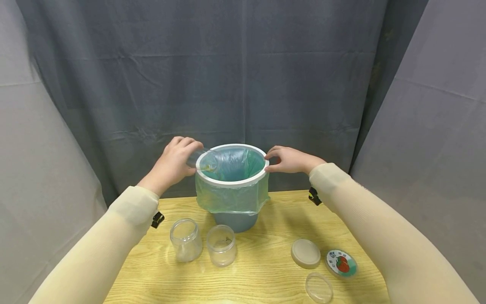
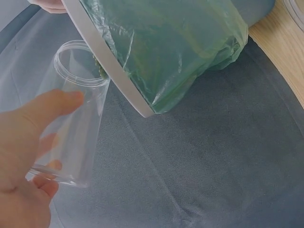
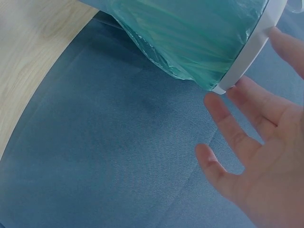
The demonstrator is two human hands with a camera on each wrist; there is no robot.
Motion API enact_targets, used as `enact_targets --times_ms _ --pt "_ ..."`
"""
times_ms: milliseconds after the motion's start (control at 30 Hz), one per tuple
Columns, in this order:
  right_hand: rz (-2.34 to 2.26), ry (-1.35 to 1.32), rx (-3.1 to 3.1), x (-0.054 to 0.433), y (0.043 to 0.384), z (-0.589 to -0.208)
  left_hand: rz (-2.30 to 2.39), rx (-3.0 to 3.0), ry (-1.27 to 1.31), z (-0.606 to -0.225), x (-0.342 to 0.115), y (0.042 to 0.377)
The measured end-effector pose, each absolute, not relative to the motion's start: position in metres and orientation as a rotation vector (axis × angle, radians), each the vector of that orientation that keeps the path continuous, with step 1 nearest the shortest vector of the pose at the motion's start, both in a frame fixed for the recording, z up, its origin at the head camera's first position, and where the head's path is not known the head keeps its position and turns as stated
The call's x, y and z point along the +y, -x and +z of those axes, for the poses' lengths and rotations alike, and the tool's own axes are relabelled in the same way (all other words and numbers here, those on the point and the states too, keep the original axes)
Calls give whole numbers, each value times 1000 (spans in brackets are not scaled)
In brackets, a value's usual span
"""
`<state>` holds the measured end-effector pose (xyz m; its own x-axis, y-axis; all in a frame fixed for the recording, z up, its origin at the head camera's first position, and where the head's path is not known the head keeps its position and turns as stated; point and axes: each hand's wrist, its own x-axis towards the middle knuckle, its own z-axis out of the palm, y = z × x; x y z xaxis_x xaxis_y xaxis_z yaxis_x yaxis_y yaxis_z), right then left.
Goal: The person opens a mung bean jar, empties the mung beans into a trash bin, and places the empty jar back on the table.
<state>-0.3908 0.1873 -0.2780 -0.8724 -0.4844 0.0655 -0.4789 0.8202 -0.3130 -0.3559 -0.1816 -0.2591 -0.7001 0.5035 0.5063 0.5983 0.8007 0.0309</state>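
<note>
My left hand [image 1: 172, 162] grips a clear plastic jar [image 2: 78, 128] tipped sideways, its mouth over the left side of the bin's white rim [image 1: 232, 183]. Small yellow-green bits [image 2: 100, 69] show at the jar's mouth. The blue-grey bin [image 1: 236, 221] is lined with a thin green bag [image 1: 231, 198] folded down over its outside. On the opposite side, my right hand [image 1: 290, 160] touches the rim from outside with thumb and fingertips. Its fingers [image 3: 232, 128] are spread and nearly straight in the right wrist view; two fingertips hang off the rim.
Two clear jars without lids, a left one [image 1: 186, 242] and a right one [image 1: 222, 249], stand before the bin on the wooden table [image 1: 262, 270]. At right lie a beige lid [image 1: 305, 253], a lid with a red fruit picture [image 1: 341, 264] and a clear disc [image 1: 319, 288]. Grey curtains [image 1: 243, 76] surround the table.
</note>
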Motion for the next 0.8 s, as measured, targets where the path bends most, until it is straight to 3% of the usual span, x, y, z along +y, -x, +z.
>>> enact_targets --times_ms 800 --pt "-527 801 2971 188 395 -279 78 -2171 1043 -266 -180 360"
